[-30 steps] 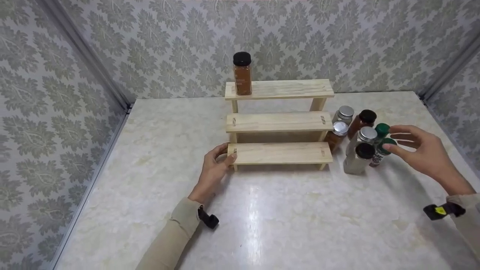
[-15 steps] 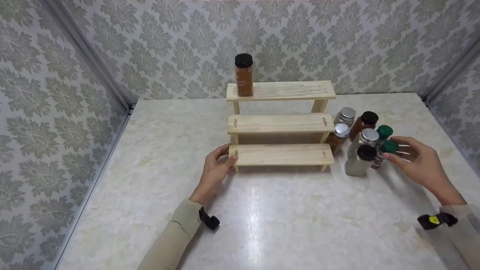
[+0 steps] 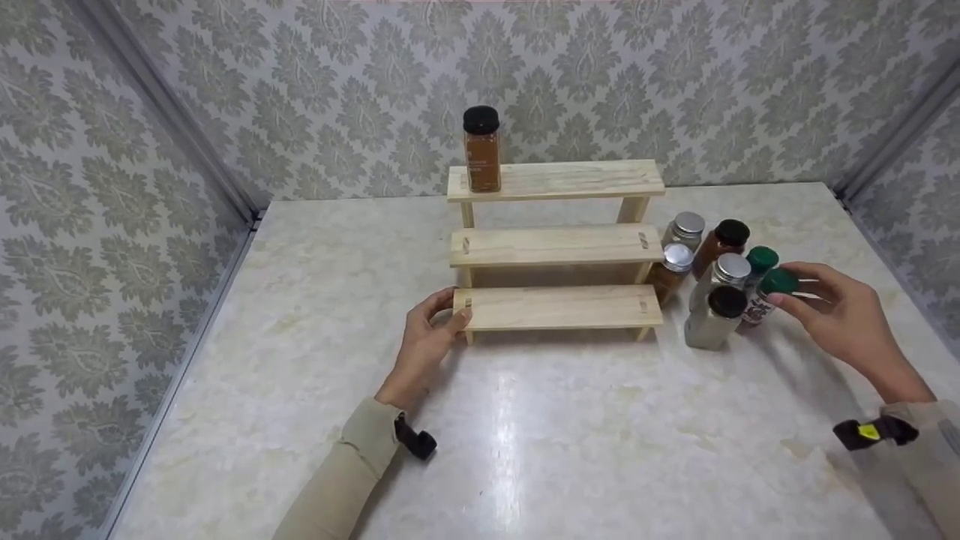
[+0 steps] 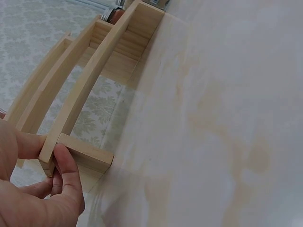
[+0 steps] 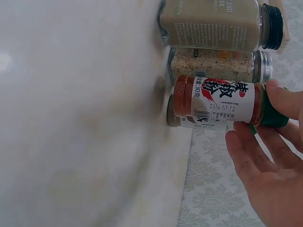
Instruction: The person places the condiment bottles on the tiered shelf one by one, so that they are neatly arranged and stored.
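Observation:
A three-tier wooden rack [image 3: 559, 309] stands on the table, and my left hand [image 3: 427, 341] grips the left end of its lowest shelf. In the left wrist view, the thumb and fingers of that hand [image 4: 45, 184] pinch the board's end [image 4: 49, 151]. To the right of the rack, my right hand [image 3: 855, 319] holds a green-capped bottle [image 3: 778, 283] by its cap. In the right wrist view, that bottle [image 5: 222, 99] has red contents and a white label, with thumb and fingers of the hand [image 5: 272, 175] at the green cap.
A black-capped bottle [image 3: 483, 154] stands on the top shelf's left end. Beside the rack's right side several bottles cluster: silver-capped [image 3: 677, 259], black-capped [image 3: 709, 322], and another green-capped one [image 3: 762, 259]. A patterned wall [image 3: 555, 75] rises behind the table.
My right hand has closed its fingers on the front green-capped bottle, which now sits slightly higher. The left hand keeps its grip on the rack; the head view has shifted slightly.

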`<state>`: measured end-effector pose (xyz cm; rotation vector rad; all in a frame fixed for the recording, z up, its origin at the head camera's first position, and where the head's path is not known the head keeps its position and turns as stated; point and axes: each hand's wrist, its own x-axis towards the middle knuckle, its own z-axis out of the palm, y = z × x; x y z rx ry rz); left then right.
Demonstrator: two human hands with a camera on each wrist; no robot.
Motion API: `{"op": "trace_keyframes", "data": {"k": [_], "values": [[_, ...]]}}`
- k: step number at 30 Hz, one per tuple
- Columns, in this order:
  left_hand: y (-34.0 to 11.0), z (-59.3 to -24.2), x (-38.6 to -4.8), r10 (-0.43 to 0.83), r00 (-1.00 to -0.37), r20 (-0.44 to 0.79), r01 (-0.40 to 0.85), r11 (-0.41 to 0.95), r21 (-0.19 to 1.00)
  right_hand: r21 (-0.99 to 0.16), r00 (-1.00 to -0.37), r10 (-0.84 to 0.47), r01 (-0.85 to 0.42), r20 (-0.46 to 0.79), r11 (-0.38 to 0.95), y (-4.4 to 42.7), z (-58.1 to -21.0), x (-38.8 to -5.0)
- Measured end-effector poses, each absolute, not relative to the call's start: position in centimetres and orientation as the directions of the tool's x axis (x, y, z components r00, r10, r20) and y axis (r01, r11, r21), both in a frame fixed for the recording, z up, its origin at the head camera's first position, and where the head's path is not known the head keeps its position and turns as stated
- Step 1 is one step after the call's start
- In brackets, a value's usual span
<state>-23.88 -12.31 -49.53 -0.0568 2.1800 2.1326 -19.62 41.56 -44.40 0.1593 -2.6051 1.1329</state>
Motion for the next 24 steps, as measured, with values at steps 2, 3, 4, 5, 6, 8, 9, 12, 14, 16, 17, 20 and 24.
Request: {"op": "trace_keyframes", "data": {"k": [2, 3, 4, 5, 6, 8, 9, 12, 14, 16, 17, 20, 24], "values": [[-12.4, -49.5, -23.9, 0.036, -0.995, -0.092, -0.091, 0.029, 0.995, -0.679, -0.945, 0.015, -0.223, 0.326, 0.699, 41.3, -43.9, -19.7], [-12.4, -49.5, -23.8, 0.037, -0.995, -0.093, -0.092, 0.032, 0.995, -0.67, -0.943, 0.017, -0.225, 0.334, 0.708, 41.2, -43.6, -19.7], [-12.5, -49.5, -23.9, 0.037, -0.995, -0.094, -0.093, 0.033, 0.995, -0.659, -0.94, 0.019, -0.225, 0.341, 0.718, 41.0, -43.3, -19.7], [-12.5, -49.5, -23.9, 0.039, -0.995, -0.093, -0.092, 0.037, 0.995, -0.65, -0.938, 0.023, -0.222, 0.345, 0.727, 40.9, -43.0, -19.7], [-12.5, -49.5, -23.9, 0.041, -0.995, -0.093, -0.091, 0.04, 0.995, -0.646, -0.937, 0.028, -0.218, 0.347, 0.732, 40.9, -42.7, -19.7], [-12.5, -49.6, -23.9, 0.045, -0.995, -0.09, -0.088, 0.044, 0.995, -0.643, -0.937, 0.045, -0.203, 0.347, 0.739, 40.7, -41.9, -19.7], [-12.5, -49.6, -23.9, 0.043, -0.995, -0.089, -0.087, 0.045, 0.995, -0.644, -0.935, 0.051, -0.201, 0.35, 0.738, 40.7, -41.5, -19.7], [-12.4, -49.6, -23.9, 0.037, -0.995, -0.087, -0.086, 0.046, 0.995, -0.649, -0.923, 0.048, -0.23, 0.381, 0.725, 40.5, -40.4, -19.8], [-12.4, -49.6, -23.8, 0.036, -0.996, -0.085, -0.084, 0.043, 0.996, -0.644, -0.909, 0.034, -0.268, 0.416, 0.716, 40.2, -39.6, -20.0], [-12.4, -49.6, -23.7, 0.036, -0.996, -0.084, -0.083, 0.04, 0.996, -0.634, -0.89, 0.013, -0.316, 0.457, 0.706, 39.9, -38.8, -20.3], [-12.4, -49.6, -23.7, 0.035, -0.996, -0.086, -0.085, 0.035, 0.996, -0.628, -0.883, 0.008, -0.328, 0.47, 0.705, 39.8, -38.4, -20.4], [-12.3, -49.5, -23.8, 0.03, -0.996, -0.087, -0.086, 0.031, 0.996, -0.624, -0.868, -0.002, -0.359, 0.496, 0.694, 39.0, -37.1, -20.9], [-12.3, -49.4, -23.9, 0.033, -0.996, -0.081, -0.079, 0.044, 0.996, -0.633, -0.868, -0.003, -0.365, 0.496, 0.682, 37.7, -35.3, -21.5]]}}
